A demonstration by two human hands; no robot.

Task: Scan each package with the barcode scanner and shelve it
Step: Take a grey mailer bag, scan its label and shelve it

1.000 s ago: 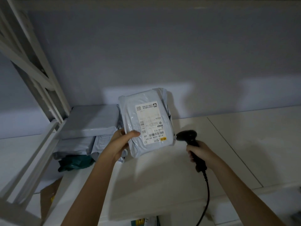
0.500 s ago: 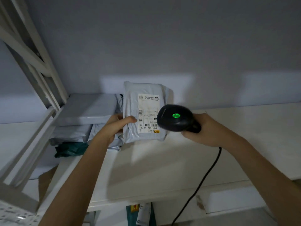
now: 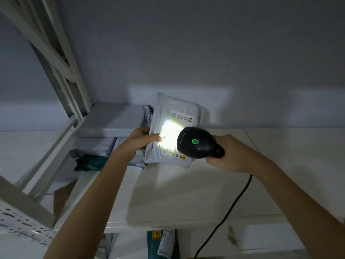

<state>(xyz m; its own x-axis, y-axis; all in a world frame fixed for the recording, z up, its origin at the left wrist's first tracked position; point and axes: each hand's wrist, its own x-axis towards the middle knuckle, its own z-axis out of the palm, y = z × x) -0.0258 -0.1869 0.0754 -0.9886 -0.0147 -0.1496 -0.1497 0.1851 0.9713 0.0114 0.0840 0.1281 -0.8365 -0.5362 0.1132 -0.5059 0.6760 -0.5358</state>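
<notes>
In the middle of the frame the gray package stood upright on the white shelf, leaning beside a stack of other parcels to its left. The risk looked twofold: the scanner's bright beam washed out the label, and the glare or a bad angle might spoil the read; the package, pinched only at its left edge, could also tip or slide off if the hold eased. The left hand had its grip closed on that edge, thumb across the front. The right hand had its grip wrapped tight round the black scanner, green light lit, cable trailing down.
</notes>
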